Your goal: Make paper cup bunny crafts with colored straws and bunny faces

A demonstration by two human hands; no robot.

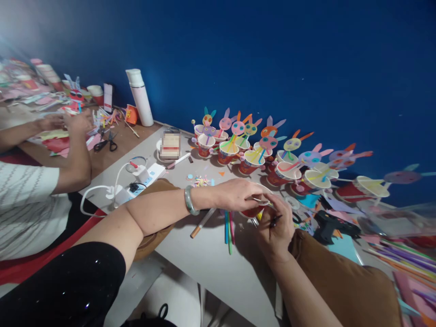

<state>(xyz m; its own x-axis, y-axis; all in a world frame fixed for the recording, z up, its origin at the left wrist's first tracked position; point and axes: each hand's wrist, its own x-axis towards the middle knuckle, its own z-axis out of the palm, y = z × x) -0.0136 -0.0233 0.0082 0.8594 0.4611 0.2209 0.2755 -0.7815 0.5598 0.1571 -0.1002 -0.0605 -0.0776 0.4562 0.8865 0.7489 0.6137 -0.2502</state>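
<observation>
A red and white paper cup is between my hands above the near table edge, mostly covered by them. My left hand, with a green bangle at the wrist, reaches over the cup from the left, its fingers closed at the rim. My right hand grips the cup's right side with bent fingers. Something small and dark shows in the right palm; I cannot make out what. Below the cup lie blue, green and pink straw-like sticks. A brown-ended stick lies left of them.
Several paper cups with rabbit-faced figures line the blue wall. A black glue gun and a brown cushion are at right. A power strip with cables sits at left. Further left, another person's hands work beside scissors and a white bottle.
</observation>
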